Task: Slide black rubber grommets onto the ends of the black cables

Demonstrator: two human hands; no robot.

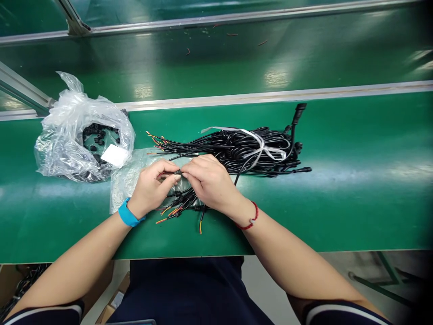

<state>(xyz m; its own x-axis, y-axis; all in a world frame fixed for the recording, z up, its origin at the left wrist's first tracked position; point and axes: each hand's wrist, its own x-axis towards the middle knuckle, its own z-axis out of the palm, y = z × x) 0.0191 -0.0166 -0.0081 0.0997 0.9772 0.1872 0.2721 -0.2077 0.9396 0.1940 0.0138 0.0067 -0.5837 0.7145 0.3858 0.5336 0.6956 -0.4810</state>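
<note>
My left hand (154,186) pinches a small black fitting (177,172) between thumb and forefinger. Right beside it, my right hand (212,183) is closed on the black cable at that fitting; the fingers partly hide the spot. Below the hands lie several black cable ends (184,201) with black fittings on them and red, orange and yellow wires bared at the tips. Behind my right hand rests a bundle of black cables (233,146), bound with a white tie (262,146), its wire ends pointing left and its black connectors (299,113) to the right.
An open clear plastic bag (67,140) with many small black parts (99,133) and a white label (115,155) stands at left. A flat clear bag (125,180) lies under my hands on the green table (355,180). A metal rail (270,95) runs along the back.
</note>
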